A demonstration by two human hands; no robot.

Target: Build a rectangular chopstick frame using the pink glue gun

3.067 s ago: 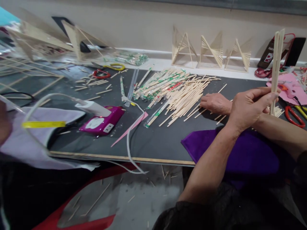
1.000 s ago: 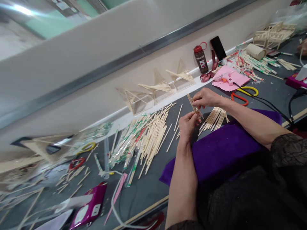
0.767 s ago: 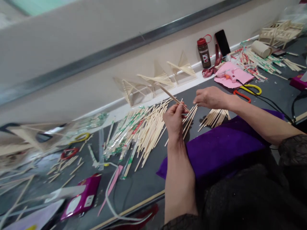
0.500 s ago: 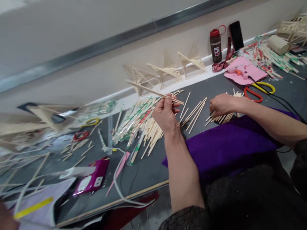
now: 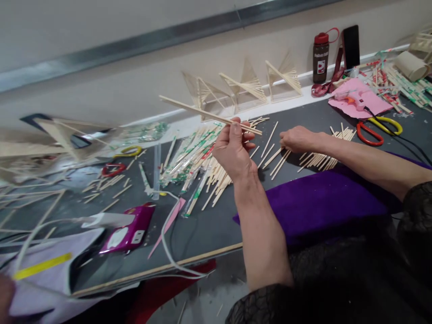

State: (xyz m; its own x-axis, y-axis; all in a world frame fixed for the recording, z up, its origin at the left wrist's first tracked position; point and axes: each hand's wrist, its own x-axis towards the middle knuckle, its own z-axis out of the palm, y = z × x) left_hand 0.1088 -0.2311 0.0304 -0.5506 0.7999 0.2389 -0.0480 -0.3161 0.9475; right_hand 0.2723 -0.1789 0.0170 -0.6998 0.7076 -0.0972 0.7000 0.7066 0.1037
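My left hand (image 5: pixel 236 146) is closed around a few long wooden sticks (image 5: pixel 199 111), pinched under the thumb and pointing up to the left above the table. My right hand (image 5: pixel 299 139) is closed over the small group of loose sticks (image 5: pixel 278 164) on the grey table; its fingertips touch or grip stick ends, partly hidden. A fuller pile of short sticks (image 5: pixel 320 157) lies beneath and beside my right wrist. Left of my left forearm are bare sticks (image 5: pixel 219 180) and plastic-wrapped ones (image 5: pixel 192 157). A purple cloth (image 5: pixel 324 202) covers the front edge.
Three stick models (image 5: pixel 243 87) stand by the wall. Behind right are a bottle (image 5: pixel 320 58), a phone (image 5: pixel 351 47), a glue gun on pink paper (image 5: pixel 367 99) and red-yellow scissors (image 5: pixel 371 132). At left lie a magenta packet (image 5: pixel 131 229), a white cable (image 5: pixel 164 229) and another person's hand (image 5: pixel 5 292).
My right hand has moved left from the fuller pile to the smaller group of sticks. My left hand still holds its sticks, now slightly higher and tilted. The view has shifted somewhat.
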